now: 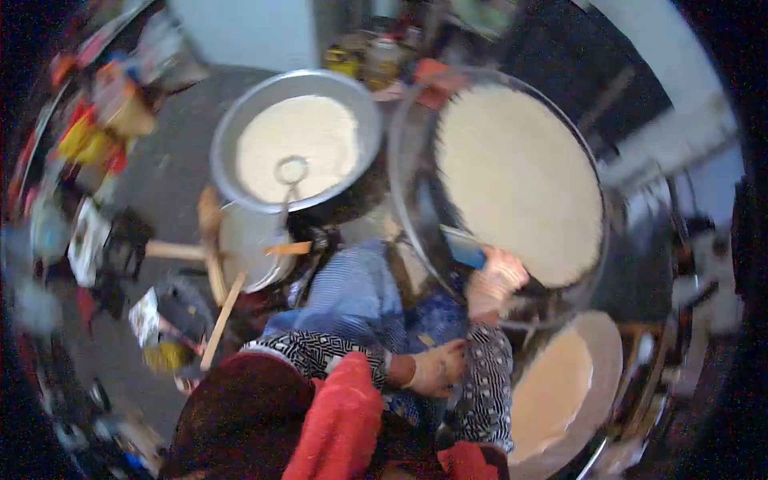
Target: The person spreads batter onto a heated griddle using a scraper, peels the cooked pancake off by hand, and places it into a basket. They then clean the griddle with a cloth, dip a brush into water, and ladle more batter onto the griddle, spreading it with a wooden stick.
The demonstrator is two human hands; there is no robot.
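My right hand point(496, 280) is shut on a flat blue tool point(466, 246) at the lower edge of a large round pan point(596, 240), which is covered with a pale batter layer point(520, 176). My left hand point(436, 370) reaches out of a black-and-white patterned sleeve point(312, 350) and rests with curled fingers on blue patterned cloth point(436, 320) over my lap. Blur hides whether it grips the cloth. A striped blue cloth point(352, 288) lies just left of it.
A steel basin point(228, 136) of pale batter with a ring-shaped utensil point(292, 170) in it stands at the back left. A second pale round pan point(560, 392) sits at the lower right. Wooden sticks point(220, 320) and a smaller metal bowl point(244, 240) lie left. Clutter lines the left floor.
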